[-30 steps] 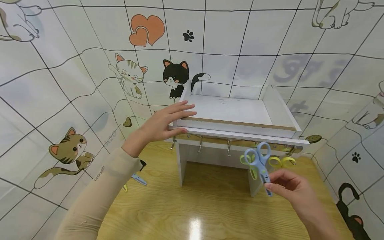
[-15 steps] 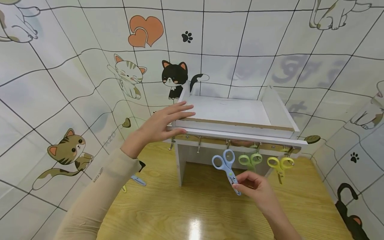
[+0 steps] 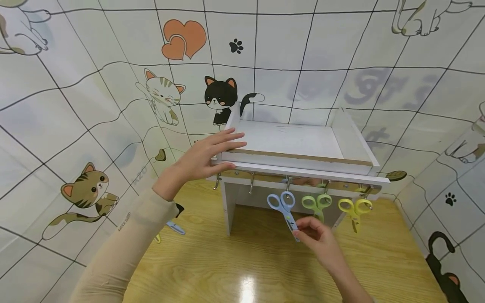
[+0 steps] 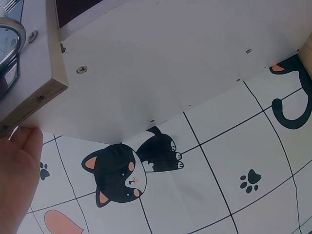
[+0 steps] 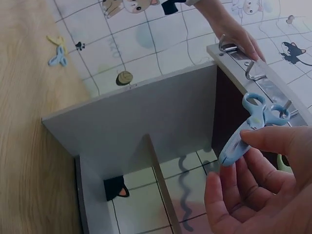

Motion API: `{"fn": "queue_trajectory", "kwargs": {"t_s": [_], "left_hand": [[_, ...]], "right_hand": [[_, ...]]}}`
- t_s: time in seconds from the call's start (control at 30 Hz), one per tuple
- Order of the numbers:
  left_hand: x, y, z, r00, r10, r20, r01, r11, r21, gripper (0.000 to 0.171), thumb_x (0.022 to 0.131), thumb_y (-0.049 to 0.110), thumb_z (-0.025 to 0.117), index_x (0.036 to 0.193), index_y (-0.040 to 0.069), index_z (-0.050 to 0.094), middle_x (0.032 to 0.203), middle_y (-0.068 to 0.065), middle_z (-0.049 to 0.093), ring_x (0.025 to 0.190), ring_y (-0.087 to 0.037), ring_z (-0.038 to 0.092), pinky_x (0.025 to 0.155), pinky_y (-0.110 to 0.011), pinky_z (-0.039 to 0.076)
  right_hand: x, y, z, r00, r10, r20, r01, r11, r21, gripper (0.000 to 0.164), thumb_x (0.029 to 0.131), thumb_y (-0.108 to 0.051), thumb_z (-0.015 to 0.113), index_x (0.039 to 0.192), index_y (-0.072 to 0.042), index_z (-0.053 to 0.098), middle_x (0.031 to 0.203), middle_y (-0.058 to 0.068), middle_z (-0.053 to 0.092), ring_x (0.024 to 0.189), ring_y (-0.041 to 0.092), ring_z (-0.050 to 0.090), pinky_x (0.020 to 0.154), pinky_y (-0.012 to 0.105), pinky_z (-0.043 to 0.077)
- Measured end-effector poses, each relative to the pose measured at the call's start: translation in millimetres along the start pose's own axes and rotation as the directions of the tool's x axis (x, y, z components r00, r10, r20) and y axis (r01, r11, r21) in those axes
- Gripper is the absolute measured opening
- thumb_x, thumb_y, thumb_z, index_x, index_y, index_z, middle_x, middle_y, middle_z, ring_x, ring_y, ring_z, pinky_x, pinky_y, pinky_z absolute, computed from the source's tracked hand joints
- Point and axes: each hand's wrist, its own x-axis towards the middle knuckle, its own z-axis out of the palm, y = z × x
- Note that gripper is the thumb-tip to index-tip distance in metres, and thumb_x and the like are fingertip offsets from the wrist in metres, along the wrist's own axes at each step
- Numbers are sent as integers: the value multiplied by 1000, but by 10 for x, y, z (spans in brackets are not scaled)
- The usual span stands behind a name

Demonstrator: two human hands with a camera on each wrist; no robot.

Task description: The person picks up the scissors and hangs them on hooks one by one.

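My right hand (image 3: 318,240) pinches a pair of light blue scissors (image 3: 288,216) by the blade end, handles up. One ring meets a metal hook (image 3: 289,182) under the front of a white shelf (image 3: 288,141); whether the hook passes through is unclear. In the right wrist view, thumb and fingertips hold the blue scissors (image 5: 254,119) close to that rail. To the right, green scissors (image 3: 317,205) and yellow scissors (image 3: 355,208) hang from hooks. My left hand (image 3: 201,155) rests on the shelf's left front corner, fingers straight, thumb along the front edge.
Another light blue tool (image 3: 175,227) and a yellow one (image 3: 157,238) lie on the wooden table (image 3: 212,269) at left, partly behind the left sleeve. Two more hooks show left of the blue scissors. Cat-patterned sheeting (image 3: 303,42) surrounds the table.
My right hand has carried the blue scissors leftward, from in front of the green pair to the middle hook, then slightly up. The left hand stays on the shelf.
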Motion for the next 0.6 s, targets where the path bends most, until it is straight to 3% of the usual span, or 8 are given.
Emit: {"fn": "queue_trajectory", "kwargs": {"t_s": [0.27, 0.43, 0.6], "left_hand": [[0, 1, 0, 1000, 11, -16, -11, 1000, -4, 55, 97, 43, 62, 145, 18, 53, 157, -4, 45, 151, -29, 32, 124, -48, 27], [-2, 7, 2, 1000, 12, -18, -13, 1000, -3, 56, 98, 47, 59, 145, 18, 53, 156, -5, 45, 151, -27, 32, 123, -48, 28], [-10, 6, 6, 1000, 10, -20, -10, 1000, -6, 55, 98, 47, 59, 145, 18, 53, 156, -5, 46, 151, -27, 32, 123, -48, 28]], "right_hand": [[-67, -92, -201, 998, 50, -36, -56, 981, -185, 10, 94, -10, 68, 104, -6, 69, 91, -8, 70, 82, -1, 64, 74, 19, 55], [-141, -224, -298, 993, -36, -117, 8, 973, -229, 13, 93, -6, 68, 107, -8, 69, 90, -13, 68, 80, -1, 64, 67, 17, 53], [-141, -469, -415, 980, -175, -95, 141, 947, -290, 22, 90, 2, 69, 110, -7, 67, 92, -14, 67, 80, 0, 63, 69, 14, 53]]}}
